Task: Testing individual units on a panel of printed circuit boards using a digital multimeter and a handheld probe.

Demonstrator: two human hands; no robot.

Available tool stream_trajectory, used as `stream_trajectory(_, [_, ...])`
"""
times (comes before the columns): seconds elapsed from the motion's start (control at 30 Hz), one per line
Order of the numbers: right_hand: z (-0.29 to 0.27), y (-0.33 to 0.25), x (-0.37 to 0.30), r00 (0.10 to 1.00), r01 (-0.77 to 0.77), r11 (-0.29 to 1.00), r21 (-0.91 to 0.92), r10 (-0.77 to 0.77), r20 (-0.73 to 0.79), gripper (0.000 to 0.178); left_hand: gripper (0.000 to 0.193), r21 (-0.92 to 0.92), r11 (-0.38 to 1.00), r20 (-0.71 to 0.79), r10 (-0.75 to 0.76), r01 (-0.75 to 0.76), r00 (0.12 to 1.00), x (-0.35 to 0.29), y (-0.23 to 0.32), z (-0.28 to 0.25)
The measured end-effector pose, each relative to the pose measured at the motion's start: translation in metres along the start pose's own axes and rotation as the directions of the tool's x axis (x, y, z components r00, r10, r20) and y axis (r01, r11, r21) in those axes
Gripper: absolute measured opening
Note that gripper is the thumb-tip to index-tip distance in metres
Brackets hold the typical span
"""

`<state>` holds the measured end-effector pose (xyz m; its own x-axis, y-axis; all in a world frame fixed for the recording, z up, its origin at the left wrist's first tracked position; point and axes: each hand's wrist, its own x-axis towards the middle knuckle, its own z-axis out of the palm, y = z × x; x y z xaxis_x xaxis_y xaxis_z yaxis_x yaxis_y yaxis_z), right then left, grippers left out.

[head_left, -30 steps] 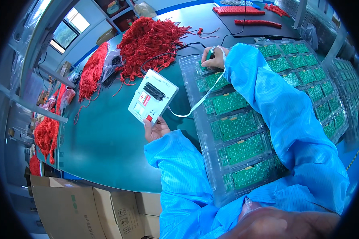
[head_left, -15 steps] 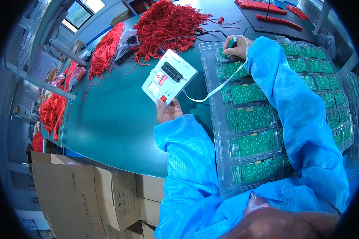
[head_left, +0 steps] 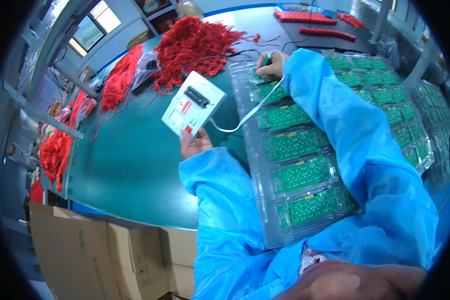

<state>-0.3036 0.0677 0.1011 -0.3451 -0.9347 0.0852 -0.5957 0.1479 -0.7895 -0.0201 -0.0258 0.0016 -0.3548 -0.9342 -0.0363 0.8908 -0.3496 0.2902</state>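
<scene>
My left hand [head_left: 197, 144] grips the lower edge of a white chip programmer [head_left: 177, 111] with a black socket, its thumb by the red button [head_left: 188, 129]. The device is held tilted over the table. A pale flat cable [head_left: 235, 127] runs from it to my right hand [head_left: 273, 68]. Those fingers are closed around a small green probe [head_left: 267, 60], held down at the far left board of a clear plastic tray [head_left: 257, 202]. Its tip is hidden, so contact with the board cannot be told. Rows of green circuit boards [head_left: 294, 146] lie in the tray, some behind my right sleeve.
Heaps of red corded wires [head_left: 195, 45] lie at the back of the green table [head_left: 130, 175]. Red bundles [head_left: 305, 18] lie at the far right. More trayed boards [head_left: 435, 107] stand to the right. Cardboard boxes [head_left: 70, 250] stand below the table's near left edge.
The whole scene has shifted left in view as my head turned. Both hands keep their holds on the programmer and the probe.
</scene>
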Motion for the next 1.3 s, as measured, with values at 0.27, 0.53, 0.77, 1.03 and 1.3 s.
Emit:
stream_trajectory(0.27, [0.000, -0.010, -0.003, 0.998, -0.056, 0.998, -0.020, 0.056, 0.012, 0.010, 0.041, -0.008, 1.000, -0.035, -0.028, 0.028, 0.999, -0.008, 0.001, 0.007])
stream_trajectory(0.53, [0.002, -0.009, 0.000, 0.995, -0.098, 0.989, -0.110, 0.099, 0.003, 0.010, 0.044, 0.010, 1.000, -0.137, 0.006, -0.004, 0.991, -0.022, 0.004, 0.010])
stream_trajectory(0.77, [-0.003, -0.016, 0.004, 0.994, -0.104, 0.992, -0.076, 0.107, 0.032, 0.008, 0.046, 0.011, 1.000, -0.194, 0.030, -0.029, 0.981, -0.025, 0.002, 0.016])
stream_trajectory(1.03, [-0.033, -0.020, -0.015, 0.993, -0.116, 0.993, 0.015, 0.116, -0.017, 0.012, 0.050, -0.063, 0.997, -0.132, 0.043, -0.052, 0.990, 0.019, -0.010, 0.017])
stream_trajectory(1.3, [-0.036, 0.002, -0.016, 0.935, 0.349, 0.749, -0.563, -0.323, 0.149, 0.025, 0.052, -0.050, 0.999, -0.114, -0.015, 0.010, 0.993, 0.022, -0.007, 0.005])
